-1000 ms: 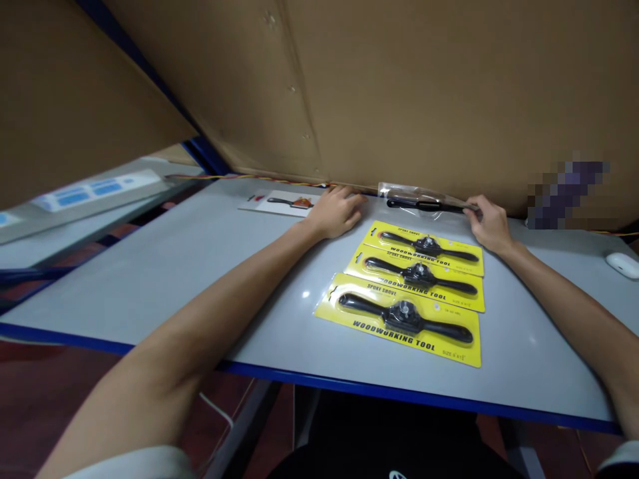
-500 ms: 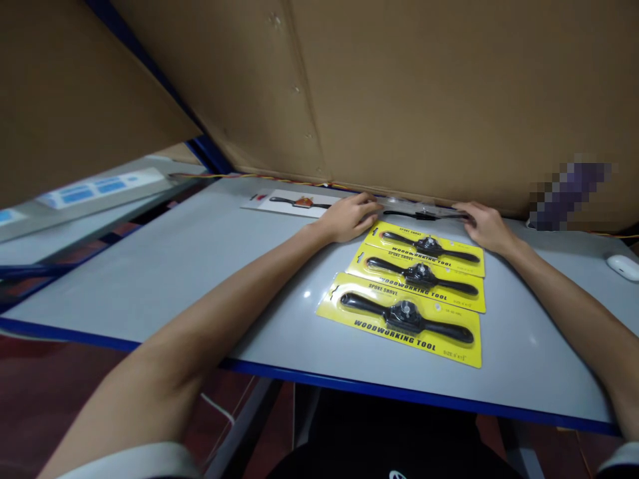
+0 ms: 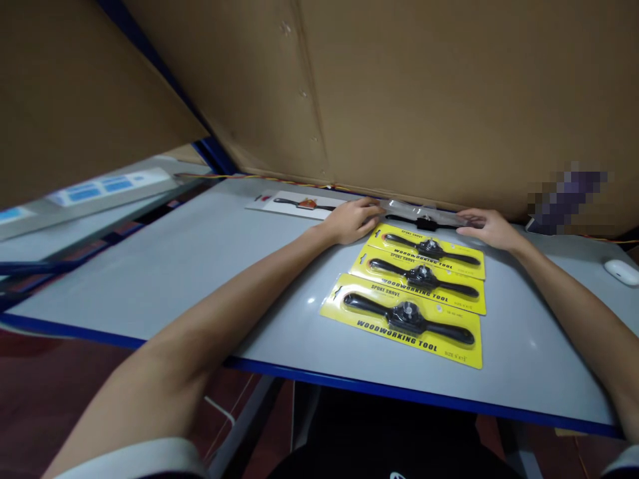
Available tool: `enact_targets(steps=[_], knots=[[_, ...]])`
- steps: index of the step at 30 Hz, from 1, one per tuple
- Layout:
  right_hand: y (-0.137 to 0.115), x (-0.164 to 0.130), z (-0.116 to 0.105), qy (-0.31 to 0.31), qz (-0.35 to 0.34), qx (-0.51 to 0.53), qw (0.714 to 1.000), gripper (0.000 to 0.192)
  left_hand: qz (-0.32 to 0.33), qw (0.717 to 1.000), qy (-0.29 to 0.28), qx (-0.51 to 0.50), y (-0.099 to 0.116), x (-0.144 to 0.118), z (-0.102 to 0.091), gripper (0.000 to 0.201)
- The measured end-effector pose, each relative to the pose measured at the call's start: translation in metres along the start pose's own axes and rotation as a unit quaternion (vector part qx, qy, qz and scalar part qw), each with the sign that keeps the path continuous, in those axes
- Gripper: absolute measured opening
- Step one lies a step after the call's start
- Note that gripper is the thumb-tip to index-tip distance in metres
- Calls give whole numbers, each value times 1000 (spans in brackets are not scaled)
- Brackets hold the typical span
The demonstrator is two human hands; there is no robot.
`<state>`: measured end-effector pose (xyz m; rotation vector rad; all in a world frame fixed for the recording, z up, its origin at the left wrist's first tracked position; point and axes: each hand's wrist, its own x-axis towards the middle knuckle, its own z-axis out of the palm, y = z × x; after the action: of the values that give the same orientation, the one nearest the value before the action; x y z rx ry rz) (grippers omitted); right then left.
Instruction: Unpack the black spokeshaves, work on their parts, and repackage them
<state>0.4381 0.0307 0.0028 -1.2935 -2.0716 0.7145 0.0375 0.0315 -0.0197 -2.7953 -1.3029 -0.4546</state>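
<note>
At the back of the table, a black spokeshave (image 3: 427, 224) in clear plastic lies between my two hands. My left hand (image 3: 355, 221) curls over its left end, fingers closed on the plastic. At the other end, the fingers of my right hand (image 3: 486, 227) pinch the wrapping; some fingertips are hard to make out. Nearer me, three yellow spokeshave packs form a column: the back pack (image 3: 464, 268), the middle pack (image 3: 368, 266) and the front pack (image 3: 334, 306), each with a black tool under a blister. Left of my left hand is a white-carded spokeshave pack (image 3: 284, 211).
A brown board wall (image 3: 424, 100) rises right behind the grey table (image 3: 200, 253), with a thin cable along its foot. A white rounded object (image 3: 622, 273) sits at the right. A power strip (image 3: 104, 188) lies on the left. The table has a blue front edge (image 3: 349, 384).
The plastic-wrapped spokeshave has tilted, so more of its clear wrapping shows. My right hand has moved slightly down and its fingers have shifted on the end. My left hand stays at its end.
</note>
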Motion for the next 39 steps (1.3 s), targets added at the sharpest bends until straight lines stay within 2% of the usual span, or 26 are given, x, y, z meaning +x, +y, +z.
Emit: enact_targets(steps=[4, 7, 9, 12, 16, 19, 21, 23, 25, 28, 29, 32, 34, 36, 39], knots=[[-9, -3, -22, -32, 27, -9, 999, 34, -19, 1000, 12, -15, 3, -2, -2, 56], [-9, -25, -43, -26, 26, -46, 998, 37, -31, 999, 16, -11, 5, -2, -2, 59], [-3, -53, -56, -5, 37, -89, 995, 46, -37, 999, 12, -7, 6, -2, -2, 60], [13, -111, -76, -1, 62, -200, 978, 59, -44, 999, 7, 0, 5, -1, -1, 61], [40, -188, -104, 12, 66, -279, 958, 51, -46, 999, 14, -6, 3, 0, 1, 56], [53, -220, -119, 23, 62, -299, 952, 51, -38, 999, 22, -17, 1, 0, 2, 52], [52, -223, -122, 49, 70, -314, 946, 54, -38, 999, 23, -16, 0, 0, 3, 52], [40, -212, -116, 85, 58, -328, 939, 57, -38, 999, 22, -14, 0, -1, 3, 51], [19, -191, -100, 106, 33, -336, 935, 57, -35, 999, 21, -13, 0, -2, 2, 50], [-22, -153, -63, 72, -21, -320, 944, 53, -31, 999, 20, -15, 2, -3, 0, 50], [-35, -141, -49, 50, -20, -330, 942, 50, -30, 999, 20, -16, 3, -3, -1, 51], [-66, -114, -10, 8, 68, -427, 902, 38, -30, 999, 17, -14, 4, -3, -3, 52], [-76, -105, 8, -13, 120, -481, 868, 37, -27, 999, 16, -15, 4, -3, -3, 53], [-78, -104, 18, -7, 134, -511, 849, 42, -22, 999, 19, -18, 2, -4, -2, 53], [-70, -110, 21, 9, 138, -519, 843, 44, -15, 999, 23, -23, -1, -4, 0, 52]])
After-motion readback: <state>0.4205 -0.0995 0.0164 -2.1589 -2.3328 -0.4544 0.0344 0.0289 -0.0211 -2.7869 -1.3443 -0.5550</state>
